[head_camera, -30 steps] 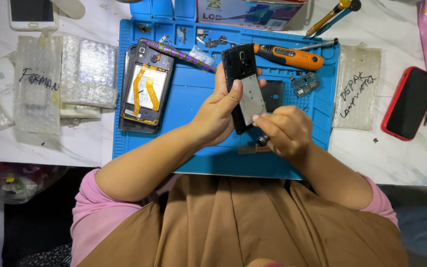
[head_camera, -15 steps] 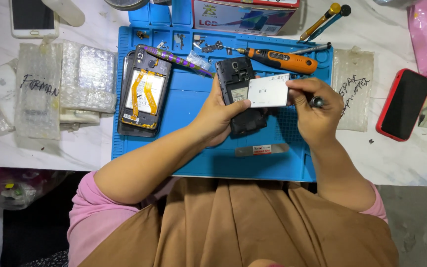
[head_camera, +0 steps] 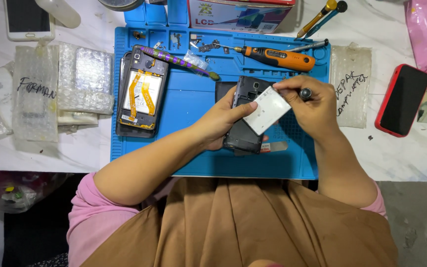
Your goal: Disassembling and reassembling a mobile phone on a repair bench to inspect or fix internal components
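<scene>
The left hand [head_camera: 221,121] grips an opened dark phone [head_camera: 245,118] above the blue mat [head_camera: 184,148], right hand [head_camera: 312,106] fingers pinching its white battery [head_camera: 268,110], already lifted half out, not yet set aside

Lying on blue repair mat [head_camera: 189,153]: opened phone with orange flex cables [head_camera: 142,94], orange screwdriver [head_camera: 277,58], purple-striped tool [head_camera: 176,62]. Resting beside mat on white table [head_camera: 401,153]: red-cased phone [head_camera: 401,100], bubble-wrap pouches [head_camera: 60,89], white phone [head_camera: 28,19].
</scene>
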